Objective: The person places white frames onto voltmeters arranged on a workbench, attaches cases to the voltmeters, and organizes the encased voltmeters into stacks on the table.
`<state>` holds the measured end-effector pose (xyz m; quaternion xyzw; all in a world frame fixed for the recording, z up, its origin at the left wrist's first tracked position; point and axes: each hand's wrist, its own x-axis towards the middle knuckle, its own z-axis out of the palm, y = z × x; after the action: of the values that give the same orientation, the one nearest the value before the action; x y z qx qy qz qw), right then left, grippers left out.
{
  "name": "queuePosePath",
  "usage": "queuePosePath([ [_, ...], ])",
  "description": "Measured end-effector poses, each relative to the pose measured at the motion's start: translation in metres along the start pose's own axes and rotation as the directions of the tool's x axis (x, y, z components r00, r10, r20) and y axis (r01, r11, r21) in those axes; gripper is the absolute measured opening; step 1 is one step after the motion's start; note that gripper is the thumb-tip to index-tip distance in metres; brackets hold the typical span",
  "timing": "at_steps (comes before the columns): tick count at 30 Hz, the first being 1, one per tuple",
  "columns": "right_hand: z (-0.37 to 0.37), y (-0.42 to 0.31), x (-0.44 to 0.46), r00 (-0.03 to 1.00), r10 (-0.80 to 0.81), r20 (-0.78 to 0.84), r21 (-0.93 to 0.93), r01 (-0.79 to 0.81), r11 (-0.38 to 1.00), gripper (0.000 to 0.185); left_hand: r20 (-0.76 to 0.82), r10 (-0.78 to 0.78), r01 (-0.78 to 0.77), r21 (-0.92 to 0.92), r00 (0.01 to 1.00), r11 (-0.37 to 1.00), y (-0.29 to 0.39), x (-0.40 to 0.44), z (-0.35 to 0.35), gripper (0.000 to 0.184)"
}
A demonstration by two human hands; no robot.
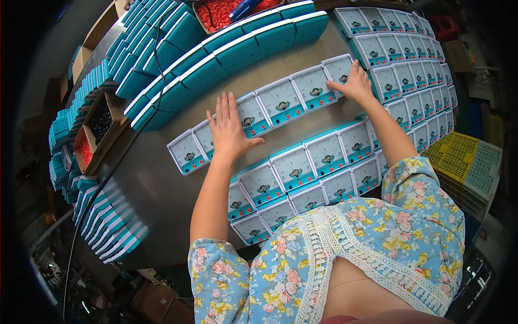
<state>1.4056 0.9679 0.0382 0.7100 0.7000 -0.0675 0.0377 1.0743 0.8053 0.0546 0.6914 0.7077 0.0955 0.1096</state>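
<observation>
A single row of white-framed dial meters [281, 102] runs across the middle of the metal table, each with a teal lower band and small red and black terminals. My left hand [229, 128] lies with fingers stretched over the left part of this row, hiding some of one meter. Toward the row's right end, my right hand [355, 86] is spread, thumb and fingers apart, touching the meter at the end. Neither hand is closed round anything. Closer to my body, two more rows of similar meters [295, 171] lie face up, partly hidden by my blouse.
Stacked meters [407, 75] fill the right side. Teal cases [237, 53] stand along the back. A box of red parts [218, 13] holds a blue tool [245, 7]. A cardboard box of black parts [101, 120] is left. A black cable [116, 167] crosses the table. Yellow crates [453, 154] stand right.
</observation>
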Motion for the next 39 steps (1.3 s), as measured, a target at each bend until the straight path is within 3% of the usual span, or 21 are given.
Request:
queuePosePath([
  [1,-0.001,0.001,-0.002,0.998,-0.015,-0.058,-0.038,0.013,0.999,0.114,0.121,-0.036,0.033,0.027,0.992,0.999,0.006,0.013,0.001,0.124],
  [3,-0.004,0.007,-0.007,0.940,-0.159,-0.302,0.240,0.237,0.941,0.096,0.348,-0.110,0.083,0.093,0.931,0.992,0.014,0.033,-0.001,0.120],
  [4,-0.005,0.011,-0.012,0.883,-0.192,-0.428,0.348,0.357,0.867,0.087,0.299,-0.082,0.055,0.097,0.951,0.994,0.014,0.032,-0.005,0.118],
  [7,-0.055,-0.006,-0.066,0.935,-0.279,-0.218,0.718,0.347,0.603,0.068,0.118,0.015,-0.022,0.054,0.993,0.998,0.014,0.024,-0.029,0.113],
  [9,-0.059,-0.014,-0.092,0.904,-0.426,-0.037,0.883,0.229,0.410,0.066,-0.050,0.140,-0.148,-0.228,0.989,0.962,0.037,0.004,-0.060,0.112],
  [11,-0.073,-0.042,-0.125,0.823,-0.540,0.175,0.983,-0.117,0.140,0.081,-0.162,0.239,-0.287,-0.430,0.957,0.856,0.064,-0.019,-0.078,0.112],
  [13,-0.044,-0.057,-0.145,0.679,-0.679,0.278,0.912,-0.408,-0.035,0.084,-0.164,0.297,-0.335,-0.585,0.941,0.738,0.090,-0.045,-0.080,0.114],
  [14,-0.052,-0.064,-0.152,0.651,-0.711,0.265,0.907,-0.418,-0.045,0.083,-0.177,0.341,-0.379,-0.561,0.923,0.735,0.098,-0.054,-0.076,0.118],
  [16,-0.076,-0.073,-0.165,0.583,-0.779,0.233,0.899,-0.435,-0.056,0.080,-0.236,0.244,-0.337,-0.569,0.941,0.750,0.107,-0.070,-0.077,0.123],
  [18,-0.084,-0.075,-0.181,0.666,-0.724,0.182,0.962,-0.272,-0.008,0.068,-0.021,0.084,-0.052,-0.924,0.996,0.379,0.104,-0.084,-0.054,0.118],
  [20,-0.075,-0.083,-0.202,0.739,-0.672,0.046,0.995,-0.092,-0.033,0.062,0.148,-0.005,0.147,-0.982,0.989,0.122,0.123,-0.097,-0.057,0.113],
  [22,-0.071,-0.085,-0.211,0.759,-0.650,0.039,0.995,-0.089,-0.045,0.057,0.072,-0.016,0.073,-0.979,0.997,0.191,0.127,-0.102,-0.047,0.113],
  [25,-0.065,-0.084,-0.215,0.751,-0.655,0.080,0.987,-0.151,-0.053,0.056,0.127,-0.003,0.124,-0.961,0.992,0.246,0.121,-0.106,-0.044,0.109],
  [27,-0.063,-0.083,-0.203,0.711,-0.688,0.146,0.981,-0.194,0.007,0.057,0.176,0.019,0.169,-0.966,0.984,0.195,0.115,-0.101,-0.046,0.104],
  [29,-0.053,-0.082,-0.191,0.741,-0.645,0.188,0.973,-0.231,0.018,0.062,0.207,0.010,0.204,-0.970,0.978,0.130,0.100,-0.092,-0.042,0.095],
  [30,-0.042,-0.082,-0.184,0.754,-0.622,0.212,0.967,-0.253,0.022,0.065,0.197,-0.106,0.218,-0.947,0.975,0.235,0.087,-0.084,-0.031,0.096],
  [31,-0.023,-0.076,-0.173,0.846,-0.512,0.153,0.981,-0.067,0.181,0.073,0.173,-0.221,0.241,-0.912,0.960,0.333,0.071,-0.073,-0.016,0.096],
  [33,-0.022,-0.063,-0.147,0.944,-0.329,-0.009,0.986,0.064,0.157,0.065,0.109,-0.418,0.345,-0.764,0.902,0.544,0.054,-0.045,0.000,0.097],
  [35,-0.014,-0.042,-0.118,0.978,-0.180,-0.103,0.965,0.143,0.221,0.055,0.022,-0.566,0.499,-0.501,0.824,0.707,0.045,-0.017,0.007,0.099],
  [38,-0.009,-0.016,-0.086,0.980,-0.080,-0.182,0.927,0.198,0.320,0.047,-0.052,-0.606,0.580,-0.237,0.794,0.780,0.054,0.008,0.014,0.098],
  [39,-0.009,-0.007,-0.075,0.965,-0.077,-0.249,0.866,0.258,0.427,0.047,-0.080,-0.614,0.600,-0.147,0.785,0.787,0.057,0.013,0.016,0.098],
])
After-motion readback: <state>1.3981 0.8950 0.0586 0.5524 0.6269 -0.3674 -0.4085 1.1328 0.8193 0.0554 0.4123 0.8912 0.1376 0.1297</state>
